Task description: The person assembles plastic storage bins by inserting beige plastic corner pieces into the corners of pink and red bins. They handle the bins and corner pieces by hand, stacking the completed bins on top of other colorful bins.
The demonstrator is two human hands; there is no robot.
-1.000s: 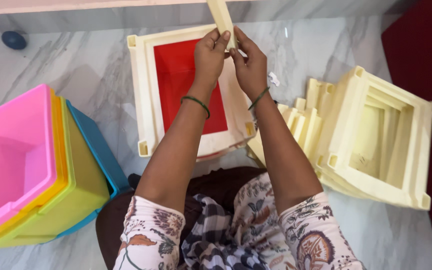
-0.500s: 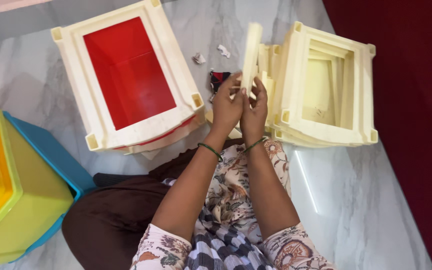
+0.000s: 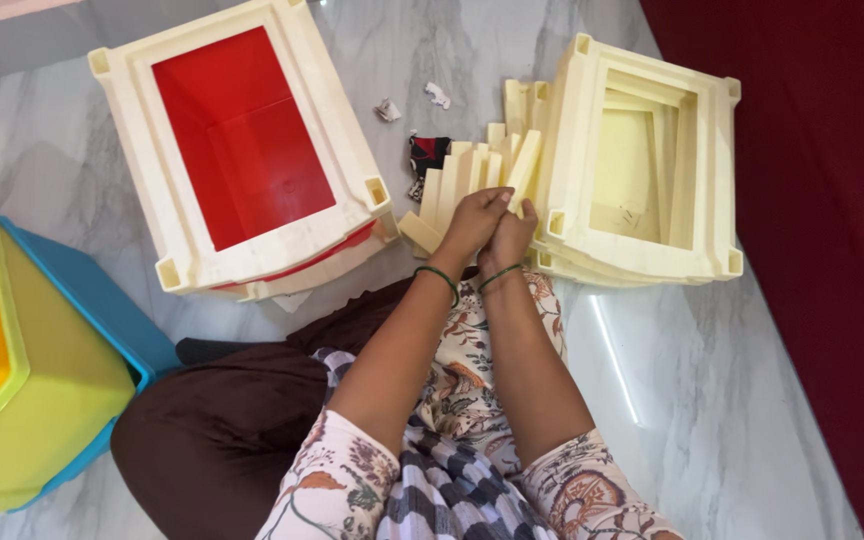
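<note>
Left grip: the left hand is closed over the near end of a cream plastic strip, fingers curled around it.
Right grip: the right hand presses against the left, at its 4 o'clock, and clamps on the same end of the strip.
Strip: it slants up from the hands toward 1 o'clock, its far end lying among a pile of like strips on the floor.
Handling: it looks light, stiff and smooth, so I judge it apt to slip in a loose pinch; thin plastic may snap if bent hard.
Where to hold: near one end, across the flat faces, as both hands do now, seems safest.
Around, at 2 o'clock: a stack of cream frames sits just beside the pile, touching it.
Around, at 10 o'clock: a cream frame with a red box inside stands apart from the hands.
Around, at 8 o'clock: nested bins, green outermost but one and blue outside it, lie well apart.
Floor: grey marble, with paper scraps at 11 o'clock.
</note>
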